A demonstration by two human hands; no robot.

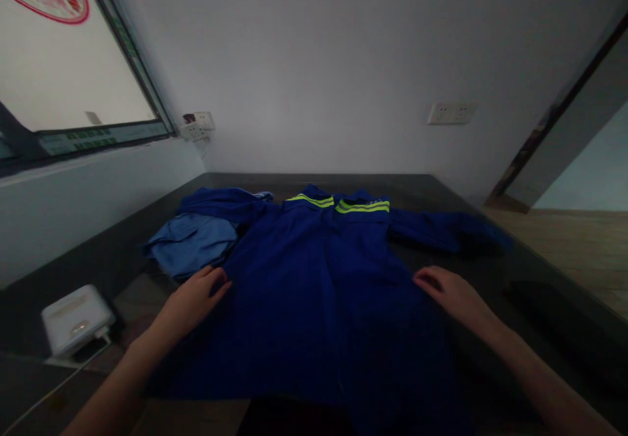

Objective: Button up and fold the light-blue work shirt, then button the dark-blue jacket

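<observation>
A dark blue work jacket (289, 292) lies spread on the dark table, its collar at the far side and fluorescent yellow stripes across the chest. Its right-hand sleeve (426, 228) stretches out over the tabletop. My left hand (199, 295) is closed in a pinch at the jacket's left edge. Opposite it, my right hand (444, 289) pinches the right edge with thumb and fingers together. The near hem hangs over the table's front edge. Beside the left sleeve, a lighter blue bundle of cloth (196, 243) lies crumpled.
A white box-shaped device (77, 320) with a cable sits at the left on the dark table (407, 184). At the right lies a flat black object (554, 321). Wall sockets (451, 113) are behind the table, and a window (73, 63) is at the left.
</observation>
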